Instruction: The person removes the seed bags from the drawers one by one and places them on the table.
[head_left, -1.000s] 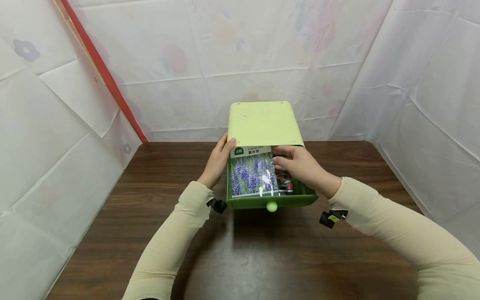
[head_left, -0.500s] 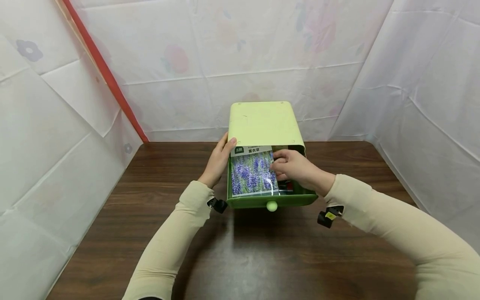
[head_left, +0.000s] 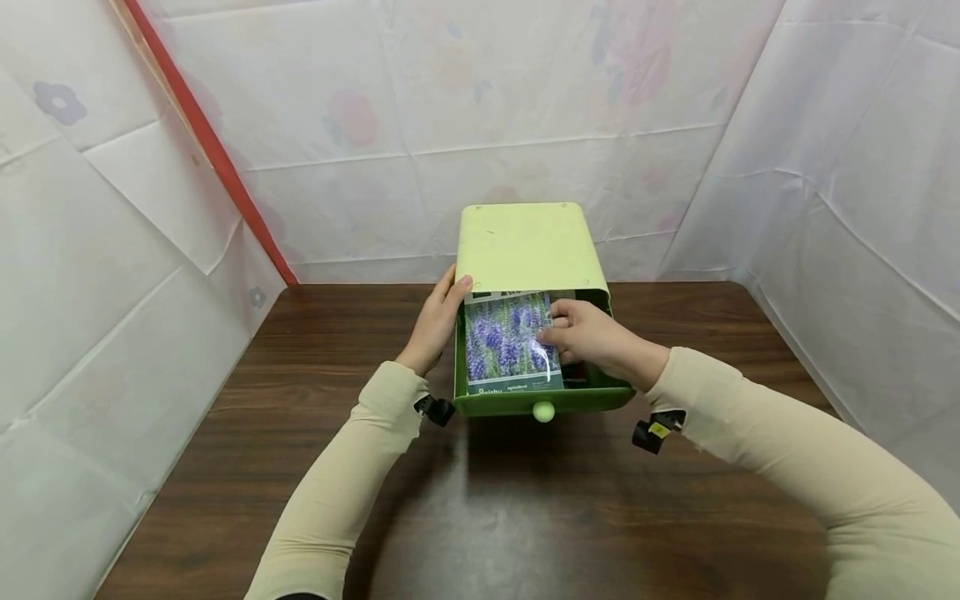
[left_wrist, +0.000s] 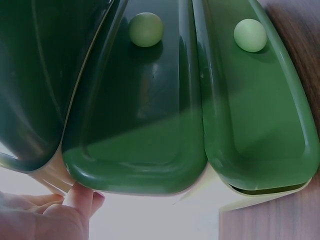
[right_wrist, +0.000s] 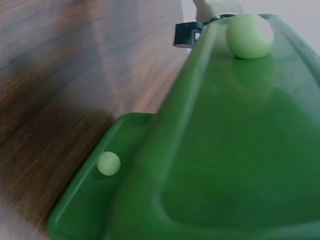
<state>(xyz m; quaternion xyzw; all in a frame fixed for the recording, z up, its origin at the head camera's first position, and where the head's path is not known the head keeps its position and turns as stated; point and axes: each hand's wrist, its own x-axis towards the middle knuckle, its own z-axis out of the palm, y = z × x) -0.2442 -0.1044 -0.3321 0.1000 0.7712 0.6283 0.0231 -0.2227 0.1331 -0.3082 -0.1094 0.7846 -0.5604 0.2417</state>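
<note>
A light-green cabinet (head_left: 528, 246) with green drawers stands on the table, its top drawer (head_left: 600, 400) pulled out. Inside lies a seed packet (head_left: 506, 342) with a photo of purple lavender-like flowers; my right hand (head_left: 592, 333) pinches its right edge between thumb and fingers. Its upper end passes under the cabinet top. Behind my right fingers, other packets in the drawer are mostly hidden. My left hand (head_left: 433, 327) lies against the cabinet's left side, thumb at the top front corner. In the left wrist view, its fingers (left_wrist: 77, 200) touch the pale side wall.
Below the open drawer, a middle drawer (left_wrist: 140, 125) and a lower drawer (left_wrist: 265, 110) are pushed in, each with a round pale knob. The brown wooden table (head_left: 480, 517) extends in front. White sheeting (head_left: 315, 167) hangs behind and on both sides.
My right hand has shifted slightly left and taken hold of the flower packet. The packet has slid toward the drawer front, showing its printed lower edge. My left hand stays put.
</note>
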